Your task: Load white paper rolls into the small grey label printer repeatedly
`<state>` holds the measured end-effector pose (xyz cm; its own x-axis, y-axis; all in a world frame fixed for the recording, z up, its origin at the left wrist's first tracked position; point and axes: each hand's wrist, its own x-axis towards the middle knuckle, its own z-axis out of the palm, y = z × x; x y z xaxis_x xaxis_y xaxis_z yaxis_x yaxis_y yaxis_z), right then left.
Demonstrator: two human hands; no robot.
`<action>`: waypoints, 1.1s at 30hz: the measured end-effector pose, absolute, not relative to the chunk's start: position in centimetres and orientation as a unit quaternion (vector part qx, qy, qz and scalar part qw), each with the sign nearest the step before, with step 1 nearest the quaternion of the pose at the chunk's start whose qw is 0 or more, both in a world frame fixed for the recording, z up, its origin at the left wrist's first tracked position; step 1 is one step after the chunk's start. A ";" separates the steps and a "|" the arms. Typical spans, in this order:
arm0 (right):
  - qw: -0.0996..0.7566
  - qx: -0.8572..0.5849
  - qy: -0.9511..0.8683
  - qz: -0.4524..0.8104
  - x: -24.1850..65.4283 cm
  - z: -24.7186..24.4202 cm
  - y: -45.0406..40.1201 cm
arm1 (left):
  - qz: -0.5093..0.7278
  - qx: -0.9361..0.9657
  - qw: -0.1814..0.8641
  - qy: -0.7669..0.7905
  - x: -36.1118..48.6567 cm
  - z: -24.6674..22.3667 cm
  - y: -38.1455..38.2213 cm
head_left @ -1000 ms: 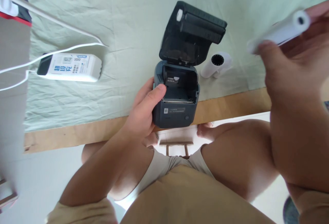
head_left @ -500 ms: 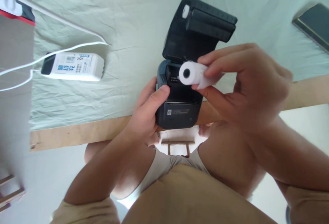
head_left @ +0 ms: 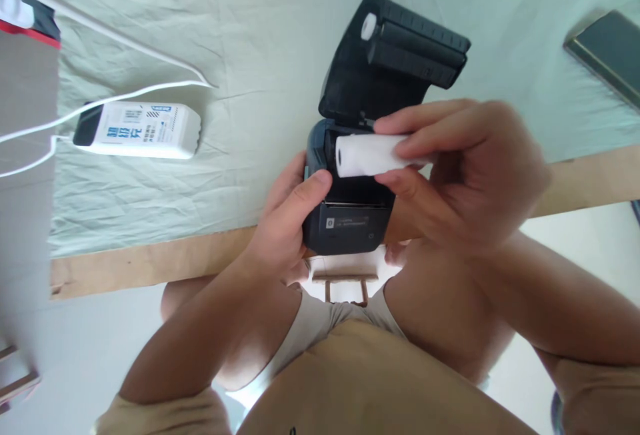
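A dark portable receipt printer [head_left: 345, 225] lies at the front edge of the cloth-covered table with its lid [head_left: 395, 48] swung fully up and back. My left hand [head_left: 290, 215] grips the printer's left side, the thumb on top by the paper bay. Between thumb and fingers of my right hand [head_left: 465, 168] is a white paper roll [head_left: 367, 155], lying crosswise over the open bay. Its left end, with a dark core, sits close to the bay's left wall. Whether the roll touches the bay floor cannot be made out.
A white power bank [head_left: 145, 130] with white cables [head_left: 100, 25] lies on the green cloth [head_left: 250, 42] to the left. A dark phone-like slab [head_left: 607, 55] rests at the far right. The table's wooden edge [head_left: 150, 258] runs above my thighs.
My right hand has turned the paper roll so that its end now faces left, level across the bay, and has brought it slightly lower. My left hand keeps its hold on the printer.
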<state>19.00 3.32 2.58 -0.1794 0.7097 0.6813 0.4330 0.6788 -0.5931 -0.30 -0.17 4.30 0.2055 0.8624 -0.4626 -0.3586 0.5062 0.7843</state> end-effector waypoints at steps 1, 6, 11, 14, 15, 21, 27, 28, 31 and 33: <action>0.513 -0.372 -0.765 0.115 18.9 2.3 3.4 | 0.424 0.265 0.727 0.471 -0.2 4.2 -0.2; 0.464 -0.394 -0.793 0.025 18.8 1.5 3.4 | 0.500 0.237 0.701 0.451 0.5 3.1 -0.1; 0.506 -0.391 -0.766 0.069 18.6 1.4 3.3 | 0.490 0.240 0.708 0.448 0.5 3.1 -0.2; 0.531 -0.407 -0.738 0.086 18.4 1.2 3.4 | 0.473 0.243 0.715 0.454 0.4 3.3 -0.3; 0.529 -0.412 -0.737 0.088 18.4 1.1 3.4 | 0.472 0.245 0.715 0.454 0.4 3.3 -0.3; 0.565 -0.386 -0.723 0.093 17.7 0.7 3.4 | 0.477 0.252 0.708 0.456 0.5 2.9 -0.2; 0.511 -0.433 -0.738 0.080 17.9 0.2 3.4 | 0.498 0.246 0.692 0.461 0.7 3.1 -0.1; 0.500 -0.438 -0.744 0.065 18.0 0.1 3.4 | 0.502 0.244 0.692 0.459 0.7 3.2 -0.1; 0.486 -0.425 -0.763 0.031 18.4 0.2 3.6 | 0.498 0.245 0.697 0.454 0.6 3.2 -0.1; 0.476 -0.415 -0.775 0.035 18.5 0.5 3.7 | 0.493 0.250 0.696 0.459 0.6 3.2 -0.1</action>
